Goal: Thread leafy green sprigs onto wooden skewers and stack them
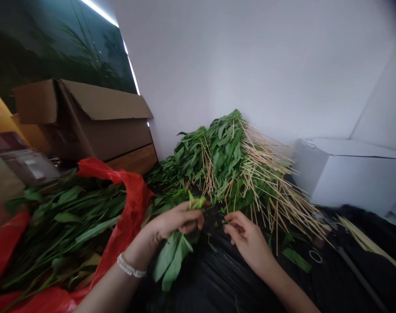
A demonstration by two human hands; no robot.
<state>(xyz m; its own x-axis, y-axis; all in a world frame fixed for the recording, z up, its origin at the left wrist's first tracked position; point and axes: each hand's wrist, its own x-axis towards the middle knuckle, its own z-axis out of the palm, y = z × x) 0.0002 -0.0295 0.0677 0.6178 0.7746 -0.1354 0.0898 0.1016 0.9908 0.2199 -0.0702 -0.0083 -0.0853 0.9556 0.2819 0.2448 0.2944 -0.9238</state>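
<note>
My left hand (180,218) is closed around a small bunch of leafy green stems (173,261). Its broad leaves hang below the palm, and pale green stem ends stick up past the fingers. To the right of it, a short gap away, my right hand (245,234) is pinched. A tiny dark green bit shows at its fingertips, too small to name. Just beyond both hands lies a heap of leaf bunches (225,139) with many thin wooden sticks (282,191) poking out to the right. Black plastic sheeting (204,278) lies beneath the hands.
At the left, a red plastic bag (135,195) lies open with loose leafy stems (67,217) inside. Behind it stands an open cardboard box (109,134). A white box (357,178) sits at the right, near a white ring (315,256). The white wall (250,56) rises behind the heap.
</note>
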